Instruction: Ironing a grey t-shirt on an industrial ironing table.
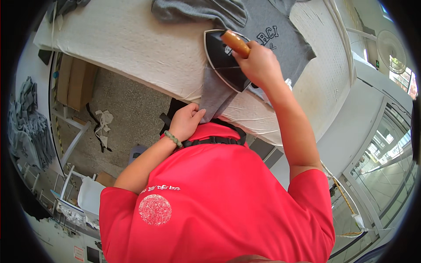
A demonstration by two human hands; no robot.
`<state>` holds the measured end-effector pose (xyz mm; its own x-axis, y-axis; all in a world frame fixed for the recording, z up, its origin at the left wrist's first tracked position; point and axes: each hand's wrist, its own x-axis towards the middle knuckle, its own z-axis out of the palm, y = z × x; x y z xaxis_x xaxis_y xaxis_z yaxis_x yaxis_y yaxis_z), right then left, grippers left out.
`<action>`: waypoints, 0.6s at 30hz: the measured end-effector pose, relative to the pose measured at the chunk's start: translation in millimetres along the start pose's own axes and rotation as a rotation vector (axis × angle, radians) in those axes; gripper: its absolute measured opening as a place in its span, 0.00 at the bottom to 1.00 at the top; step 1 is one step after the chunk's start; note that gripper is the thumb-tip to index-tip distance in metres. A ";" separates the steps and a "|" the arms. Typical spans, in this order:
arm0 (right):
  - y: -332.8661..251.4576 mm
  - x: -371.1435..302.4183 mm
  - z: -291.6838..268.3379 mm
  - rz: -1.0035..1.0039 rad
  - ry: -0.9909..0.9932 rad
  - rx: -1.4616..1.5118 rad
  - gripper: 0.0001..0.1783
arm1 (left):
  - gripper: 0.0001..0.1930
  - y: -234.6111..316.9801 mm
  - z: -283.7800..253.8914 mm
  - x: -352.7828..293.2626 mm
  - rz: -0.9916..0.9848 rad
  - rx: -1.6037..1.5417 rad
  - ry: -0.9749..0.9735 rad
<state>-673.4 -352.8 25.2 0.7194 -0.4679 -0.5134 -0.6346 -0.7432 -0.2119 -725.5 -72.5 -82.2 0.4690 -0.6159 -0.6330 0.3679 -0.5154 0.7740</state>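
Note:
My right hand (pixel 259 65) is wrapped round the wooden handle of a black iron (pixel 221 59). The iron rests on part of a grey garment (pixel 280 44) with dark lettering, spread over the padded table. A grey sleeve-like piece of cloth (pixel 214 94) runs from under the iron down over the table's near edge. My left hand (pixel 187 119) has its fingers closed on the lower end of that cloth, close to my waist. The iron's soleplate is hidden against the fabric.
The ironing table (pixel 131 48) has a white, creased cover. More grey cloth (pixel 197 11) lies bunched at its far side. Grey garments hang in a pile (pixel 28 122) at the left. A cardboard box (pixel 76 81) and scraps (pixel 104 122) are below the table. A fan (pixel 391 51) stands far right.

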 end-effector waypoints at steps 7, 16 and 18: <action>-1.5 13.3 -6.4 -0.399 -0.129 -0.164 0.19 | 0.13 -3.6 13.1 -8.1 -0.173 -0.084 0.004; 16.0 8.3 0.3 -0.411 -0.155 -0.171 0.20 | 0.16 -21.3 46.0 -31.5 -0.009 0.120 0.178; 43.3 -6.0 -2.6 -0.375 -0.149 -0.176 0.20 | 0.17 -26.1 50.6 -34.5 0.106 0.174 0.334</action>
<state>-704.5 -383.4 21.3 0.8339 -0.0853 -0.5453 -0.2703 -0.9245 -0.2687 -791.9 -67.9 -81.3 0.7429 -0.4583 -0.4879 0.1754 -0.5700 0.8027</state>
